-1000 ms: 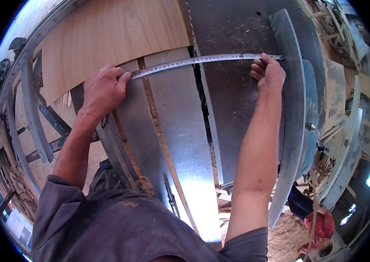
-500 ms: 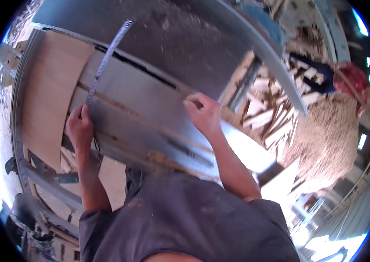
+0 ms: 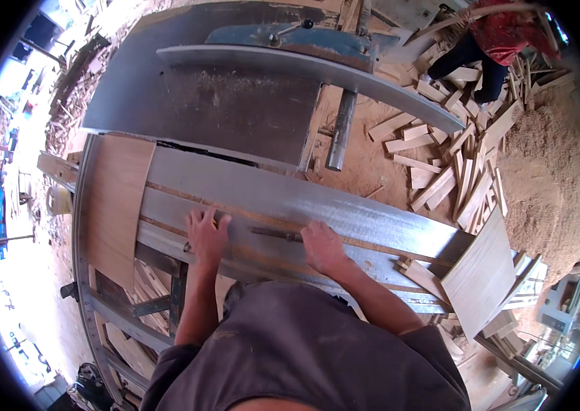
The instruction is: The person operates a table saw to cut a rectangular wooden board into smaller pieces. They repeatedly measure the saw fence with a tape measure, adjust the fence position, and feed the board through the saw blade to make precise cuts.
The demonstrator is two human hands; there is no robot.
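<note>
My left hand [image 3: 207, 240] is over the grey metal table [image 3: 187, 168], its fingers bent over a small dark and yellow thing, likely the tape measure, mostly hidden by the hand. To its right, my right hand [image 3: 324, 248] is closed over the near end of a slim dark tool [image 3: 273, 233] with a collar. The rest of that tool points left along the slotted tabletop; its exact kind does not show. A thin plywood sheet [image 3: 118, 198] covers the left end of the table.
A long metal fence [image 3: 255, 58] crosses the dark saw-table plate [image 3: 235, 109] beyond. At right a pale board [image 3: 482, 274] leans by offcuts [image 3: 458, 175] and a sawdust heap [image 3: 550, 178]. A person in red [image 3: 502, 38] stands far right, holding a curved wooden strip.
The white tape stretched out from my left hand is no longer seen. My right hand has come down onto the dark tool's end. The whole view has turned, showing more to the right.
</note>
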